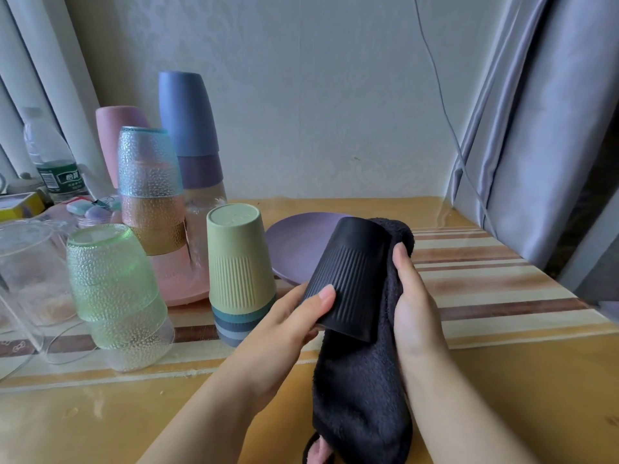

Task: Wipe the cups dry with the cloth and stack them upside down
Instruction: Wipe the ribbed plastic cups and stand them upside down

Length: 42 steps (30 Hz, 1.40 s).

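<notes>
Left hand (298,316) is gripping the black ribbed cup (351,279) near its rim, thumb lying across the ribs and the other fingers hidden behind or inside the mouth. The cup is tilting with its closed base pointing up and away, its mouth toward the person, held in the air above the worktop (502,296) at centre right. Right hand (413,299) is pressing the dark cloth (361,390) against the cup's right side, fingers curling round the fabric with the fingertips reaching up near the base; the rest of the cloth is hanging down toward the near edge, where a pinkish underside is showing.

Judging by the scene, most of the work seems done. Just left of the black cup, an olive ribbed cup (239,259) is sitting upside down on top of a stack whose blue and grey rims are peeking out below. Nearer the left, green pebbled glasses (114,289) are standing inverted in a stack, and behind them a clear-blue and amber pebbled stack (150,185), a pink cup (112,135) and a tall blue and lilac stack (191,128) are also standing mouth down. A purple plate (294,242) is lying behind the held cup. The black cup looks like the one still being dried; it probably belongs on the olive stack next. Whether the clear vessels (26,269) at the far left still need wiping cannot be told.
</notes>
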Tool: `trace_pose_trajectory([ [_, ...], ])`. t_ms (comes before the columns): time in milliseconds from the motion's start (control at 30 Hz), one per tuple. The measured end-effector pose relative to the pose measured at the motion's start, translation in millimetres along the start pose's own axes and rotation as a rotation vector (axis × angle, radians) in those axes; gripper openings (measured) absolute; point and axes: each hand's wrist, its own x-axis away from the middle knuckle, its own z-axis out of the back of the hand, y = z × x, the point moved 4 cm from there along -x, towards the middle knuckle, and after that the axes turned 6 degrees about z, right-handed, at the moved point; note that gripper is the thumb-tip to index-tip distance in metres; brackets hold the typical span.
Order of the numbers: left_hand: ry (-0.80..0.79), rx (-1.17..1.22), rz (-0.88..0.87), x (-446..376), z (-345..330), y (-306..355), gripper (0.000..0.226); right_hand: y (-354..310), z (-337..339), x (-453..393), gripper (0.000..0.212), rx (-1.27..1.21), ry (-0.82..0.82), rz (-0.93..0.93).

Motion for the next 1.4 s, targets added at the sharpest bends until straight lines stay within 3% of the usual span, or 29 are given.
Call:
trace_pose_trajectory([
  [100, 0.006, 0.022, 0.019, -0.7, 3.1, 0.2, 0.069, 1.8, -2.6, 0.9, 0.045, 0.008, -0.032, -0.002],
  [167, 0.045, -0.042, -0.029, -2.1, 1.8, 2.9, 0.053, 0.1, 0.3, -0.9, 0.043, 0.043, -0.006, 0.033],
  [267, 0.234, -0.131, -0.203, 1.7, -4.5, 15.5, 0.034, -5.0, 6.6, -4.4, 0.038, 0.150, 0.057, 0.128],
  [367, 0.333, -0.325, -0.310, 7.3, -9.2, 20.7, 0.042, -4.9, 6.6, -4.6, 0.035, 0.264, 0.080, 0.194],
  [500, 0.328, -0.387, -0.229, 6.2, -3.4, 14.8, 0.071, -1.0, 5.7, -2.9, 0.023, 0.393, 0.039, 0.251],
  [567, 0.282, -0.465, -0.212, 6.3, -2.7, 15.8, 0.073, -3.6, 4.4, -1.0, 0.017, 0.445, 0.029, 0.285],
  [633, 0.183, -0.418, -0.149, 6.7, -2.8, 19.1, 0.059, -6.4, 4.3, -2.3, 0.019, 0.428, 0.034, 0.301],
  [733, 0.009, -0.257, -0.025, 10.7, -1.5, 22.0, 0.026, -10.3, 6.7, -6.4, 0.049, 0.350, 0.029, 0.304],
  [800, -0.065, -0.171, 0.036, 11.1, 1.9, 20.5, 0.035, -11.1, 6.5, -7.8, 0.055, 0.312, 0.012, 0.271],
  [933, -0.238, 0.179, 0.102, 7.1, 2.0, 12.1, 0.057, -3.3, 9.8, -8.7, 0.036, 0.251, 0.008, 0.120],
  [1033, -0.270, 0.294, 0.109, 3.2, -2.5, 8.6, 0.062, -6.5, 9.9, -7.0, 0.035, 0.343, 0.060, 0.129],
  [1233, 0.013, -0.049, -0.093, 13.5, -10.3, 20.2, 0.030, -8.8, 16.3, -14.7, 0.037, 0.594, 0.212, 0.238],
  [1300, 0.116, -0.145, -0.235, 19.7, -11.8, 30.0, 0.045, -8.0, 16.6, -16.2, 0.039, 0.627, 0.213, 0.236],
  [1400, 0.414, -0.286, -0.460, 30.5, -5.8, 41.6, 0.067, -1.3, 15.5, -18.8, 0.037, 0.695, 0.154, 0.191],
])
